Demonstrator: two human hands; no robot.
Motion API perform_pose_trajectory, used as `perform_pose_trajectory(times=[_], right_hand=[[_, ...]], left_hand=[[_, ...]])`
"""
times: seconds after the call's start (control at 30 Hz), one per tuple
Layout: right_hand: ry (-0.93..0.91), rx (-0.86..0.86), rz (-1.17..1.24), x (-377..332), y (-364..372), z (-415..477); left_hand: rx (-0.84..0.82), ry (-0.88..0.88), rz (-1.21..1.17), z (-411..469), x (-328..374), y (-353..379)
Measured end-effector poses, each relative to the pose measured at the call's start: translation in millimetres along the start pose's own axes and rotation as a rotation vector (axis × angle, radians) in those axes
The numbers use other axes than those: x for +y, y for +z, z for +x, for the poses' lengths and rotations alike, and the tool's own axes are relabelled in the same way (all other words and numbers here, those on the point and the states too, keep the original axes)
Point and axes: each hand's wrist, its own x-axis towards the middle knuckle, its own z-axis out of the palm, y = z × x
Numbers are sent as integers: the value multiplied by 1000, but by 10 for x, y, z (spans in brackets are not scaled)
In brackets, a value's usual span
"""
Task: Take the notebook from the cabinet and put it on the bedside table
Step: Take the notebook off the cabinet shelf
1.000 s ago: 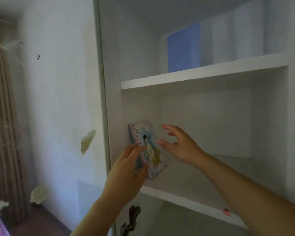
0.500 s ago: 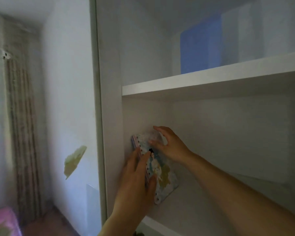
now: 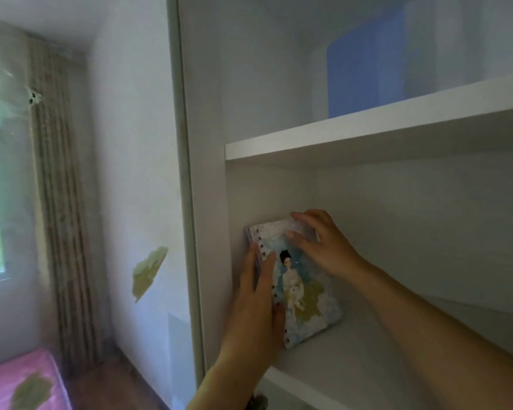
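A small spiral notebook (image 3: pixel 305 294) with a pale blue cover and a drawn figure stands tilted against the left inner wall of the white cabinet (image 3: pixel 367 131), on the lower shelf (image 3: pixel 353 359). My left hand (image 3: pixel 258 309) lies along its spiral edge, fingers pointing up, thumb on the cover. My right hand (image 3: pixel 320 244) pinches the notebook's top right corner, thumb in front and fingers behind. Both hands hold the notebook. The bedside table is not in view.
An upper shelf (image 3: pixel 376 125) runs above the hands, with a blue panel (image 3: pixel 365 63) behind it. The cabinet's left side panel (image 3: pixel 196 202) is close to my left hand. A white wall, a striped curtain (image 3: pixel 62 220), a window and a pink bed corner (image 3: pixel 21 380) lie to the left.
My right hand has gone from open beside the notebook to gripping its top corner. My left hand has slid up along the spine. The view has moved closer to the shelf.
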Motion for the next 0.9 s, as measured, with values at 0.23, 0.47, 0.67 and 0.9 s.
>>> perform_pose_trajectory(times=[0.23, 0.47, 0.67, 0.9], right_hand=[[-50, 204, -39, -58, -214, -266], [-49, 246, -82, -157, -352, -542], [-67, 256, -108, -268, -451, -598], [36, 83, 23, -220, -406, -423]], left_hand=[[105, 25, -204, 42, 95, 19], [97, 29, -420, 136, 87, 38], [101, 25, -529, 147, 51, -1], [122, 21, -624, 177, 43, 8]])
